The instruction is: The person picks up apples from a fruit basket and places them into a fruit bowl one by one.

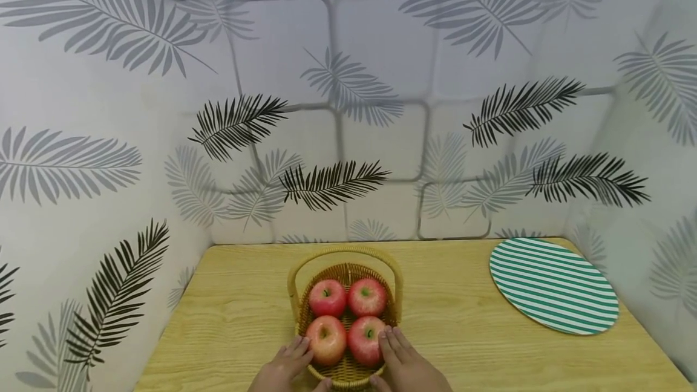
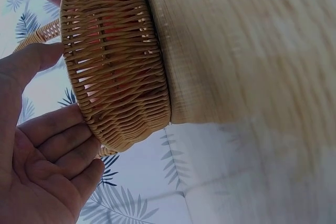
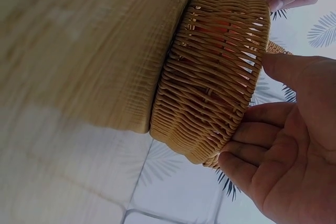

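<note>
A round wicker basket [image 1: 348, 374] with a tall arched handle [image 1: 344, 250] sits at the table's near edge and holds several red apples [image 1: 366, 297]. On its left side my left hand [image 1: 285, 368] touches the rim, fingers fairly straight, thumb at the front. My right hand [image 1: 411, 368] lies likewise along the right side, its fingertips beside the near right apple [image 1: 363, 343]. Both wrist views show the woven wall, with the left hand [image 2: 44, 166] and right hand [image 3: 286, 150] spread at the rim. Some fingertips are hidden by the rim.
A round mat [image 1: 552, 286] with green and white stripes lies at the right of the wooden table [image 1: 239, 307]. Behind and beside the table stands a wall [image 1: 381, 156] with leaf patterns.
</note>
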Demonstrator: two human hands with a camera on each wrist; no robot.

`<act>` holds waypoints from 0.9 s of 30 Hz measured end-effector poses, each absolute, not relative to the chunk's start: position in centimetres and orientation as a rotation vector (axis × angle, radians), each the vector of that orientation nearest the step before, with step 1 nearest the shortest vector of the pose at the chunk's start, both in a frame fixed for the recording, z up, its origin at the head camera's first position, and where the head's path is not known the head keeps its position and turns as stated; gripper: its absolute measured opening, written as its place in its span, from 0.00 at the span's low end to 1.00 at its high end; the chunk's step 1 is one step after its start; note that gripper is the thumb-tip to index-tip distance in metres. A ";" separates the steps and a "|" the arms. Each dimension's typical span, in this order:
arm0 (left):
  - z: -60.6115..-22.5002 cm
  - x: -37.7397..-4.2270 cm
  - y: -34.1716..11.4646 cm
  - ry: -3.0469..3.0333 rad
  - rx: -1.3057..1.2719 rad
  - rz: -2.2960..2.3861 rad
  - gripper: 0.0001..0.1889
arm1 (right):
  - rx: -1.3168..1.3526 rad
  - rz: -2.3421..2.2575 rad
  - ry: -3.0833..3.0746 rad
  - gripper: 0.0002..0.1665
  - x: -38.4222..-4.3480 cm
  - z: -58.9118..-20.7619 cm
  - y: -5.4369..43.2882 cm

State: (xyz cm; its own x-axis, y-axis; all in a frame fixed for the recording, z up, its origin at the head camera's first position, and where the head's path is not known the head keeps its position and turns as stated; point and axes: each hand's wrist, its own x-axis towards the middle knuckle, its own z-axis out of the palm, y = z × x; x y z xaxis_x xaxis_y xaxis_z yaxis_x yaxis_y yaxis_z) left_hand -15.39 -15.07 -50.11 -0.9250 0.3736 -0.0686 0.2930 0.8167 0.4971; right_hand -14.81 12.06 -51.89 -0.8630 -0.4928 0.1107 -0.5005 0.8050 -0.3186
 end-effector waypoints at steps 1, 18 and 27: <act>-50.1 -15.4 -15.1 2.838 0.529 0.735 0.35 | 0.817 0.541 -2.971 0.41 -14.8 -51.8 12.0; -50.5 -15.3 -15.8 2.849 0.552 0.795 0.34 | 0.847 0.548 -2.957 0.44 -14.9 -52.2 11.9; -50.5 -14.8 -15.8 2.890 0.563 0.804 0.33 | 0.862 0.562 -2.957 0.44 -14.8 -51.8 11.8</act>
State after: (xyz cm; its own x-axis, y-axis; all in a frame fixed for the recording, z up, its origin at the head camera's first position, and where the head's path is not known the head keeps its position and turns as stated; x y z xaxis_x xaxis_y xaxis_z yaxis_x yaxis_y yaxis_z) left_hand -14.81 -15.84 -50.53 -0.9281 0.3721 0.0125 0.3251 0.7936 0.5144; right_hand -14.81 11.75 -51.81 -0.8483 -0.5183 0.1084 -0.5220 0.7840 -0.3360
